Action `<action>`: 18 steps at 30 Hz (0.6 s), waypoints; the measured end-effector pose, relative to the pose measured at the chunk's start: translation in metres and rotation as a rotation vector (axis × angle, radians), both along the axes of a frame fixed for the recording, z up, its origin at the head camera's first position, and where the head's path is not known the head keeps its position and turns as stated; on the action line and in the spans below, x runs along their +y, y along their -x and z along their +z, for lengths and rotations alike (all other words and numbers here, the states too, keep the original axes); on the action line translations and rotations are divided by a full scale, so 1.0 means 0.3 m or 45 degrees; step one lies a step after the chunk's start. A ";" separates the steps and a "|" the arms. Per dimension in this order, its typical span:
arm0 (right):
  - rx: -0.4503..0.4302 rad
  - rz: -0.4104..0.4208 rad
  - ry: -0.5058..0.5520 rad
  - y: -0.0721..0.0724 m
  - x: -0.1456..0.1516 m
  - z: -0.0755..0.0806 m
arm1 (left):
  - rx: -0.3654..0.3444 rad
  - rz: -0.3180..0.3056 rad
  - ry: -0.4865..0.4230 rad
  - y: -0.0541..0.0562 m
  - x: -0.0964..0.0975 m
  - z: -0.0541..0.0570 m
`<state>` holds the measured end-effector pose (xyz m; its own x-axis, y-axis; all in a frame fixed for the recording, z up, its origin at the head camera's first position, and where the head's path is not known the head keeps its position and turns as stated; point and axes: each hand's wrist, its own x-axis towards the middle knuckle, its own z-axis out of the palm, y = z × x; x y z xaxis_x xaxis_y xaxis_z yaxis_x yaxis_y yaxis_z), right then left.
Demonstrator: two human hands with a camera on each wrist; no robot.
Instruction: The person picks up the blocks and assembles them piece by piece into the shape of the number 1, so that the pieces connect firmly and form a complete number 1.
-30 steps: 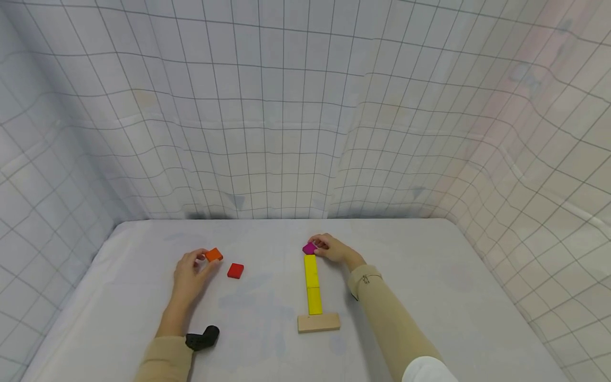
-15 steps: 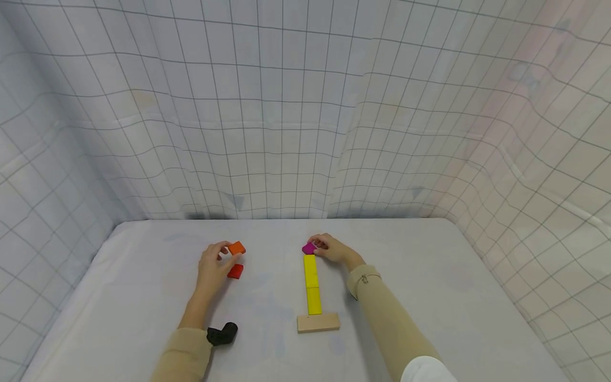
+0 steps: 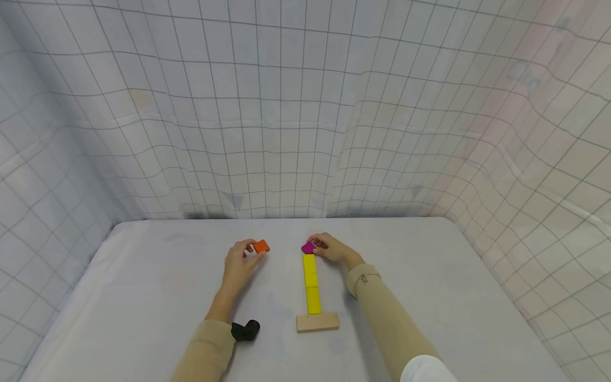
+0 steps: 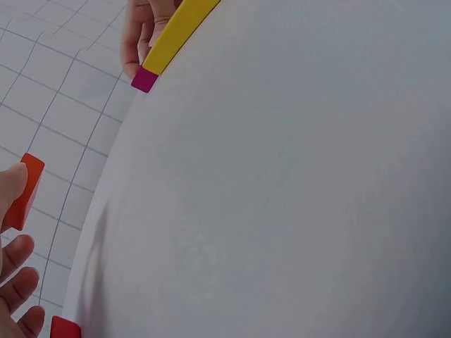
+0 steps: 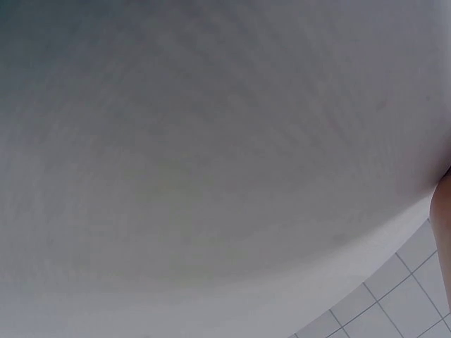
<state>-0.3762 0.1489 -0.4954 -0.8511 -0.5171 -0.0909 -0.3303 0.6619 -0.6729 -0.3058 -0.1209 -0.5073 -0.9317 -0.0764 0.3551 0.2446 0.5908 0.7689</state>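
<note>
My left hand pinches an orange block between thumb and fingers, to the left of the line of blocks; the left wrist view shows this orange block raised above the cloth. Across from it, my right hand holds a small purple block at the far end of the line. Two yellow blocks run from there toward me, end to end. A plain wooden block lies crosswise at their near end. The red block, covered by my left hand in the head view, shows below that hand's fingers.
A white cloth covers the table. Grid-patterned curtains stand behind it and along both sides. A black device sits at my left wrist. The right wrist view holds mostly cloth and a sliver of hand.
My left hand has carried the orange block rightward, passing over the red block and now covering it in the head view. The right hand and purple block have stayed at the line's far end.
</note>
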 end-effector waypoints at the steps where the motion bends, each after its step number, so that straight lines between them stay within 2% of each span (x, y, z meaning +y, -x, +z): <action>1: 0.002 0.003 0.000 0.000 0.000 0.000 | 0.002 -0.004 -0.004 0.002 0.009 -0.002; 10: 0.022 0.052 0.013 0.003 0.005 -0.004 | 0.010 -0.047 0.005 0.012 0.089 -0.021; 16: 0.000 0.022 0.001 0.004 0.001 -0.005 | -0.081 -0.045 0.026 0.020 0.136 -0.022; 18: -0.011 0.007 -0.003 0.005 0.000 -0.006 | -0.085 -0.056 0.037 0.028 0.149 -0.022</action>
<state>-0.3778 0.1489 -0.4972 -0.8473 -0.5218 -0.0994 -0.3283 0.6616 -0.6742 -0.3141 -0.0762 -0.5138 -0.9556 -0.0257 0.2935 0.2193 0.6032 0.7668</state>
